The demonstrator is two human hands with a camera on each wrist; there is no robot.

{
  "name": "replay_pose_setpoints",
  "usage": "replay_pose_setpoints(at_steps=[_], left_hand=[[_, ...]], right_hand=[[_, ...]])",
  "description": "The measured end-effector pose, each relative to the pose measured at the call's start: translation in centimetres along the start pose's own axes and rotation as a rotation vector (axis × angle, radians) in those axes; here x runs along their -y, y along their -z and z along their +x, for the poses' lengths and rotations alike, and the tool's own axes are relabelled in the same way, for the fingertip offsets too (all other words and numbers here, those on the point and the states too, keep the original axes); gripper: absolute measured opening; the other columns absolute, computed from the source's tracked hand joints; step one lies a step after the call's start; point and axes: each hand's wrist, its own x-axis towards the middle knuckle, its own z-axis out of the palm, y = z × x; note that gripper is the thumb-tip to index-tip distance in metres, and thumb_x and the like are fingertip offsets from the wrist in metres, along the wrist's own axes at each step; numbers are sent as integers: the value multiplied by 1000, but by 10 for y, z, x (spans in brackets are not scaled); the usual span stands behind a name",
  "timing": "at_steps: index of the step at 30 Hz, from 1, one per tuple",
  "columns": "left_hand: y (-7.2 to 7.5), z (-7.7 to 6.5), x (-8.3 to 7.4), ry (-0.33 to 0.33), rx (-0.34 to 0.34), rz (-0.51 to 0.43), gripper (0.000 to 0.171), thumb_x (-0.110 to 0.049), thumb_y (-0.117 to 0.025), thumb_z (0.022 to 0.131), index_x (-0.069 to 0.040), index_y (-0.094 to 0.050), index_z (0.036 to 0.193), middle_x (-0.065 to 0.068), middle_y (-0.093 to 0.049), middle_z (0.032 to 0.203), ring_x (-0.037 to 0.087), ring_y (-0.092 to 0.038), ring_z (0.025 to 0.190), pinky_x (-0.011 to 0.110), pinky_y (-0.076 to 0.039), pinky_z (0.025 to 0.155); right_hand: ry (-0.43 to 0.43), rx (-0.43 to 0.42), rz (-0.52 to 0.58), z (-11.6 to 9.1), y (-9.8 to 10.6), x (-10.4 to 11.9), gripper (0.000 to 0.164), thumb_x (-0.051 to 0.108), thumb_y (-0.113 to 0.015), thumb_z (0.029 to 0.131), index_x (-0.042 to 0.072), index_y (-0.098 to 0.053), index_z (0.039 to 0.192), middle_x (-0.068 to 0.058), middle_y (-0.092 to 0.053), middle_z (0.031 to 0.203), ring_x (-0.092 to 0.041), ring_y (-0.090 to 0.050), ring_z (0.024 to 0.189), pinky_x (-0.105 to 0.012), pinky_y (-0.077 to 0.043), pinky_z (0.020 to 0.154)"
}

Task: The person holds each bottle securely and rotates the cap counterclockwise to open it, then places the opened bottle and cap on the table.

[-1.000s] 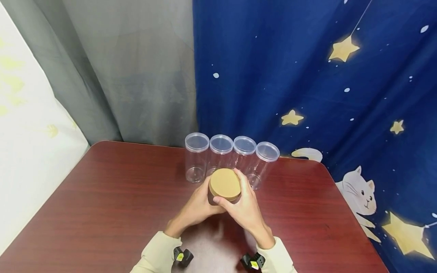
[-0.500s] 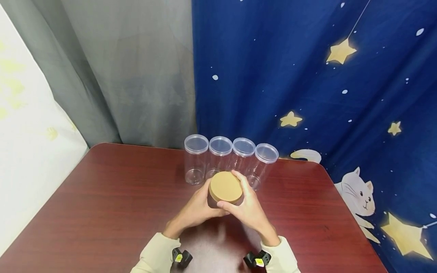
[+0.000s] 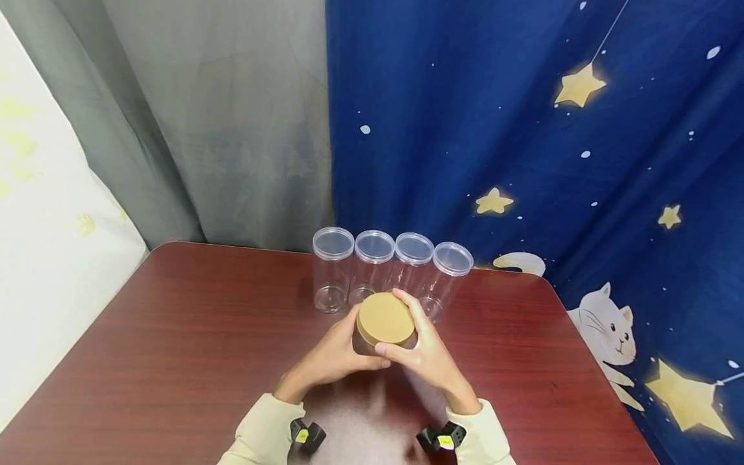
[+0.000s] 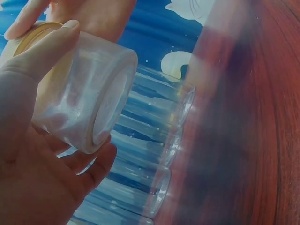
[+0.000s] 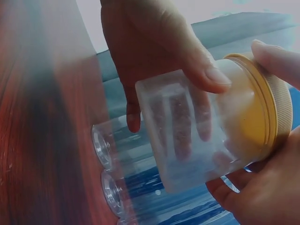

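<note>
A clear plastic jar (image 5: 187,136) with a ribbed mustard-yellow lid (image 3: 386,318) is held up above the table, its base tilted away from the lid in the wrist views. My left hand (image 3: 332,354) grips the jar's clear body, thumb on one side and fingers wrapped around the other. On the lid's rim, my right hand (image 3: 429,352) has its thumb at the near side and fingers at the far side. No contents are visible through the frosted-looking wall. Just behind the hands, several tall clear jars with translucent lids stand upright, among them the leftmost jar (image 3: 332,274).
The dark red wooden table (image 3: 192,336) spreads out to both sides of the hands. Along its back edge hang a grey curtain (image 3: 232,129) and a blue star-patterned curtain (image 3: 442,116). White patterned fabric (image 3: 52,245) borders the left side.
Both hands and the yellow-lidded jar have shifted slightly down and right in the head view. My right thumb has slid rightward along the lid's near edge. The standing jars have not moved.
</note>
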Motion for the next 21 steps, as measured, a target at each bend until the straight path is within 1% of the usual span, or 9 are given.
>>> replay_pose_setpoints(at_steps=[5, 10, 14, 18, 21], left_hand=[[1, 0, -1, -7, 12, -2, 94, -38, -91, 68, -23, -39, 145, -5, -56, 131, 13, -53, 118, 45, -41, 107], [2, 0, 1, -11, 27, -10, 95, -37, -91, 68, -22, -38, 146, -4, -56, 132, 13, -53, 119, 46, -40, 108], [4, 0, 0, -21, 34, -28, 96, -35, -91, 68, -24, -37, 147, -5, -55, 134, 14, -52, 121, 47, -39, 109], [4, 1, 0, -25, 27, -21, 96, -35, -91, 69, -27, -36, 147, -6, -54, 135, 13, -51, 122, 46, -38, 110], [4, 1, 1, -30, 4, -10, 96, -35, -91, 68, -27, -37, 147, -7, -54, 135, 12, -52, 122, 46, -39, 110]], right_hand=[[3, 29, 35, 0, 2, 0, 87, 14, -81, 81, 12, -30, 152, -10, -52, 140, -20, -52, 123, -24, -39, 106], [0, 43, 42, 0, 3, -1, 89, 14, -81, 81, 13, -27, 152, -10, -51, 141, -20, -50, 125, -23, -37, 107], [5, 39, 53, 0, 2, 0, 94, 15, -81, 81, 9, -22, 154, -10, -45, 146, -23, -46, 130, -21, -34, 109], [-16, 28, 55, 0, 1, 0, 99, 15, -82, 80, 7, -16, 154, -10, -39, 151, -25, -42, 134, -19, -30, 111], [-50, 13, 26, 0, -1, 0, 101, 15, -83, 79, 9, -15, 155, -9, -40, 152, -25, -42, 135, -21, -30, 112]])
